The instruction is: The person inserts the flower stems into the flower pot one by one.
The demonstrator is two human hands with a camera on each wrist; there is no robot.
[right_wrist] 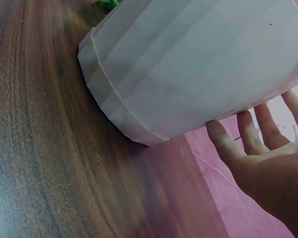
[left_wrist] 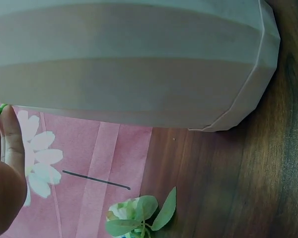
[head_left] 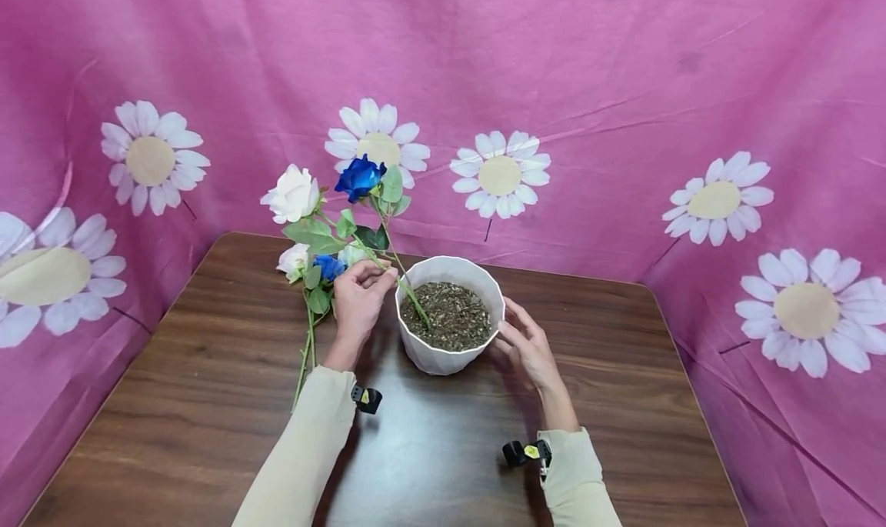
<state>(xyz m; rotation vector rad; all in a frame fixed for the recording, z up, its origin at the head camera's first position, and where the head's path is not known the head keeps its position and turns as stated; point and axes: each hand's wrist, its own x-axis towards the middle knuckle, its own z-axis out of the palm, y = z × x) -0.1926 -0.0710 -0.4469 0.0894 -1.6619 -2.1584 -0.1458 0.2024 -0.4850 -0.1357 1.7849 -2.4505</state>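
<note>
We see the left hand [head_left: 360, 296] pinching a slender green stem [head_left: 417, 302]; it slants into brown soil [head_left: 457, 319]. The right hand [head_left: 531, 350], fingers extended, touches the white faceted pot [head_left: 439, 360] (likely to steady both).

The pot [head_left: 444, 358] is white, the flowers [head_left: 360, 178] blue or whitish, the desk [head_left: 208, 381] wood-grained brown, the backdrop [head_left: 581, 58] pink with white daisies [head_left: 500, 175].

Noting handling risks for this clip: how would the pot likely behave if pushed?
The pot is probably fairly heavy, given the soil inside. Broad and upright on the table, it seems likelier to slide than tip. Its smooth-looking sides may feel somewhat slippery.
</note>
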